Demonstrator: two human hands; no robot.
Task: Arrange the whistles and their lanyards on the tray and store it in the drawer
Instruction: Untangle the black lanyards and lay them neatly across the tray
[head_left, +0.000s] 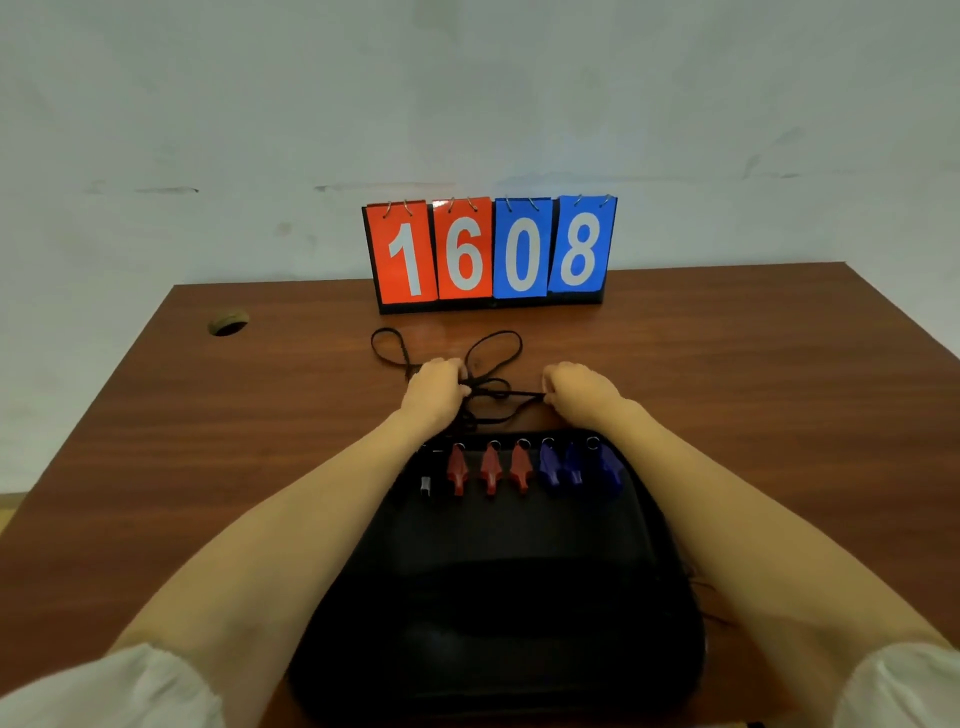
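A black tray (498, 597) lies on the brown table in front of me. Along its far edge stand three red whistles (490, 470) and three blue whistles (576, 467), with a dark one (426, 483) at the left end. Beyond the tray, a tangle of black lanyards (491, 358) loops over the table. My left hand (434, 387) and my right hand (576, 389) are both closed on the lanyards, and a strand is stretched taut between them.
A flip scoreboard (491, 252) reading 1608 stands at the table's back edge against the wall. A round cable hole (227, 323) is in the table at the far left. Thin black cords (711, 603) trail off the tray's right side.
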